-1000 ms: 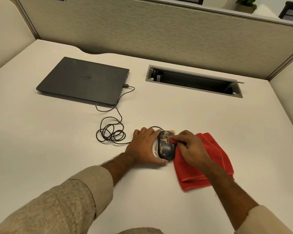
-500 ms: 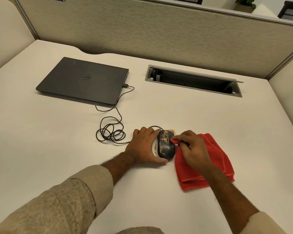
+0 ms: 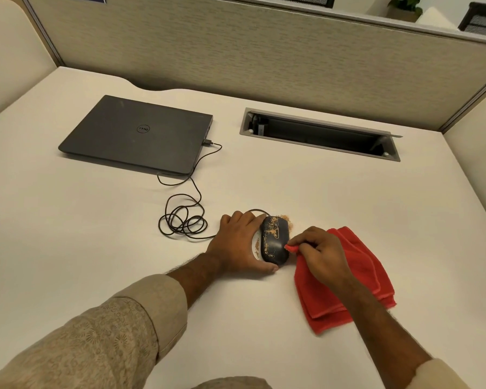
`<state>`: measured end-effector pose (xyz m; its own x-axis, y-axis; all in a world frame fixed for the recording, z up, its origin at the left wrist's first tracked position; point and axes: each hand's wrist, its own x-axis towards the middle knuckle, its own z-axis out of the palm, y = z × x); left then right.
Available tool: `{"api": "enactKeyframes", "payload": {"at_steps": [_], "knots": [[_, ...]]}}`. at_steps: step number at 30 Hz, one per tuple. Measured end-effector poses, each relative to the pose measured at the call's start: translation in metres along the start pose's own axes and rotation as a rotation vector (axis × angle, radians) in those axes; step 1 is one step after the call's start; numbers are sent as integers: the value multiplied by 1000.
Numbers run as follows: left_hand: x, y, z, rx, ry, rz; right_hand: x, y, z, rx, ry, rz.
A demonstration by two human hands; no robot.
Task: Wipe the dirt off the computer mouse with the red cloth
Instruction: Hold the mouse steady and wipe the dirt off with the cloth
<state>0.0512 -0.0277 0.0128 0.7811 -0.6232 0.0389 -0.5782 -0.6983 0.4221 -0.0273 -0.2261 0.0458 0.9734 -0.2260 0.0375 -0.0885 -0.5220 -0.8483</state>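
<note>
Head camera looks down on a white desk (image 3: 348,197), where the computer mouse (image 3: 275,239) lies near the front edge, between the two hands. The left hand (image 3: 240,242) holds the mouse from its left side, fingers curled around the body and the thumb at its near end, so the mouse cannot slide. The right hand (image 3: 319,252) pinches a corner of the red cloth (image 3: 357,282) and brings this corner against the right side of the mouse; the rest of the cloth lies folded on the desk under the wrist. Brown dirt (image 3: 270,233) covers the top of the mouse, and some crumbs lie on the desk just beyond its far end.

To do the wipe well, the person should probably keep the left hand firm, press a wider part of the cloth flat on the top shell, and pull the dirt in one direction, away from the buttons and the cable (image 3: 183,217).

A cable tray (image 3: 320,133) is set in the desk behind; its inside is dark, and only one small fitting shows at its left end. A closed laptop (image 3: 136,134) lies to the left of it.
</note>
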Motion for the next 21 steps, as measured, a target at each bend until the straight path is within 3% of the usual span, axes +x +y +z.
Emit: {"api": "enactKeyframes", "payload": {"at_steps": [21], "knots": [[0, 0, 1, 11, -2, -1, -21, 1, -4, -36, -14, -75]]}}
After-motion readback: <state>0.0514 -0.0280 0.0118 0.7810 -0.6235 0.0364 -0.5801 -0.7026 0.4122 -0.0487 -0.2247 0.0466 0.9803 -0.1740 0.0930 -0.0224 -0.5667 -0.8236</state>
